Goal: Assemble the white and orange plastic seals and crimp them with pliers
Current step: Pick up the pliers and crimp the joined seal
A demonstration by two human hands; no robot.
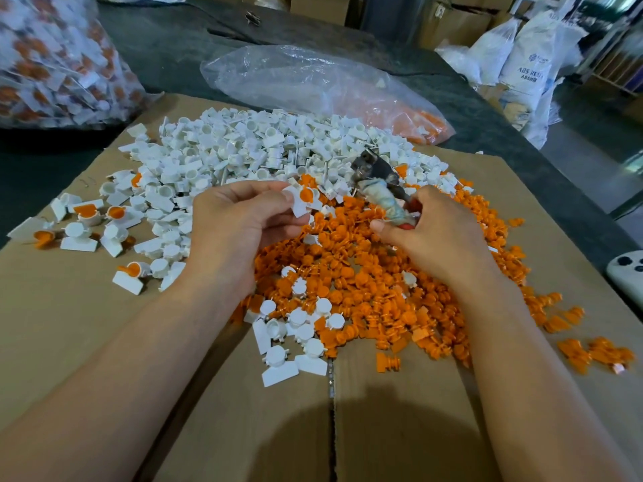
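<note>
A flattened cardboard sheet (69, 325) carries a heap of white seal bodies (243, 151) on its far side and a heap of orange inserts (382, 300) nearer the person. Over the orange heap, the left hand (240, 220) pinches an assembled white and orange seal (302, 200). The right hand (435, 231) grips the cloth-wrapped pliers (379, 182), whose head points towards the white heap, just beside the seal.
</note>
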